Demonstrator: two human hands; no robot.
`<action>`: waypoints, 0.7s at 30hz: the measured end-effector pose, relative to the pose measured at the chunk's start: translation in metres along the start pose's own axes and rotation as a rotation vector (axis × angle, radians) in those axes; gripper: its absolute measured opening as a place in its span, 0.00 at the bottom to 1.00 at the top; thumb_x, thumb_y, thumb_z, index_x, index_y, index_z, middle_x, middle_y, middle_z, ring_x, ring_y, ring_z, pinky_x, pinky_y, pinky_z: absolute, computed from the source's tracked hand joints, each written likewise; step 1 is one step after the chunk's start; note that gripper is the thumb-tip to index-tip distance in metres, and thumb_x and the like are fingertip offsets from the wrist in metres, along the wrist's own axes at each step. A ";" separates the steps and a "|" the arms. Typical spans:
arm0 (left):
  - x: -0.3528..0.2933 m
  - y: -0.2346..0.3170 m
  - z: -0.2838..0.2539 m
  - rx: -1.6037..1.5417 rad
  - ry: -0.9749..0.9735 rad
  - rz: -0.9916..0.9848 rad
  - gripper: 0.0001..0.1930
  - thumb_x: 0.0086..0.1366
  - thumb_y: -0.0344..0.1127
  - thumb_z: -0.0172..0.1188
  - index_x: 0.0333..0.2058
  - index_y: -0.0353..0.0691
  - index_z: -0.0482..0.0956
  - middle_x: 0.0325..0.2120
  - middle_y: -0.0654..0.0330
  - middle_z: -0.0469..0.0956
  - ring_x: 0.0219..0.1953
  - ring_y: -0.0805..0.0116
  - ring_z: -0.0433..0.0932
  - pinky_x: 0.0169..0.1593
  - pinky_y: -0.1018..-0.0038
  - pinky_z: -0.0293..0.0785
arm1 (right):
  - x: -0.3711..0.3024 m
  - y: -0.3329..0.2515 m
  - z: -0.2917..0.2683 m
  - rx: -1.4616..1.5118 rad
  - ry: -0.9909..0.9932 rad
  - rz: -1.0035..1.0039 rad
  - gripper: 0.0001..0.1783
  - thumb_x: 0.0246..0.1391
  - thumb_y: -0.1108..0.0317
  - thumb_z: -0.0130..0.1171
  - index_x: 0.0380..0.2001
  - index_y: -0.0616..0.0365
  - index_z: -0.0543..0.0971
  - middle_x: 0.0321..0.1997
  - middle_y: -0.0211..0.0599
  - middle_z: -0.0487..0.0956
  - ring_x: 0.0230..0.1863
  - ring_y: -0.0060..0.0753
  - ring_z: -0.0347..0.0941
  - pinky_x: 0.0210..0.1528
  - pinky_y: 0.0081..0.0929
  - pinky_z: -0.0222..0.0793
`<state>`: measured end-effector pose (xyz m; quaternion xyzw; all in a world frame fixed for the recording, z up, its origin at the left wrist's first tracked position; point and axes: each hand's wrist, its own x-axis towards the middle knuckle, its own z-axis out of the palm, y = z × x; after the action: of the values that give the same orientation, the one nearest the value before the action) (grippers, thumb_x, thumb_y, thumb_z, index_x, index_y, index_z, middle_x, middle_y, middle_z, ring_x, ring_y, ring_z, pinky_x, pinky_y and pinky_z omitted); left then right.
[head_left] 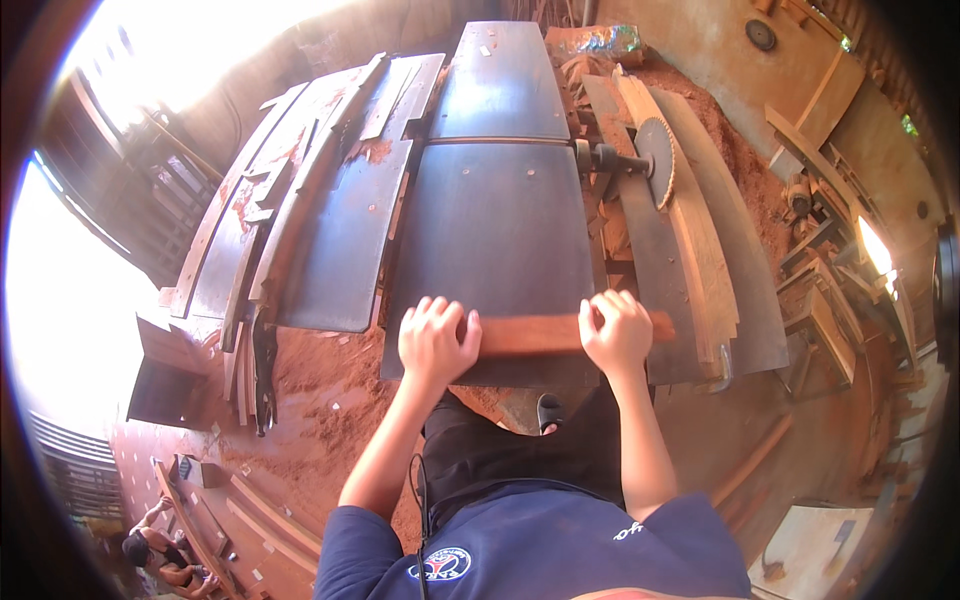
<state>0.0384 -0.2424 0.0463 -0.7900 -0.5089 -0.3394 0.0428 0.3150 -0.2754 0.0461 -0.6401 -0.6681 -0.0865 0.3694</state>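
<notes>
At the near end of a dark metal table, a reddish wooden strip stretches crosswise under curled, bunched fingers: the left hand grips its left end; the right hand grips it short of the protruding right end.

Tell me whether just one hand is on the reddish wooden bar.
No, the left hand and the right hand both grip the wooden bar.

At centre are two grips and one reddish bar. Upper right has one saw blade; lower left, one co-worker.
</notes>
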 end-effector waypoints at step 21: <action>-0.035 0.027 -0.015 0.034 0.026 -0.128 0.15 0.62 0.40 0.67 0.20 0.42 0.75 0.24 0.57 0.74 0.32 0.54 0.77 0.39 0.59 0.70 | -0.032 -0.014 -0.030 -0.043 -0.100 0.044 0.12 0.56 0.65 0.67 0.21 0.53 0.78 0.26 0.32 0.78 0.33 0.43 0.76 0.38 0.41 0.71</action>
<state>0.0449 -0.2886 0.0456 -0.7504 -0.5635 -0.3432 0.0409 0.3108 -0.3210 0.0530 -0.6660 -0.6695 -0.0604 0.3233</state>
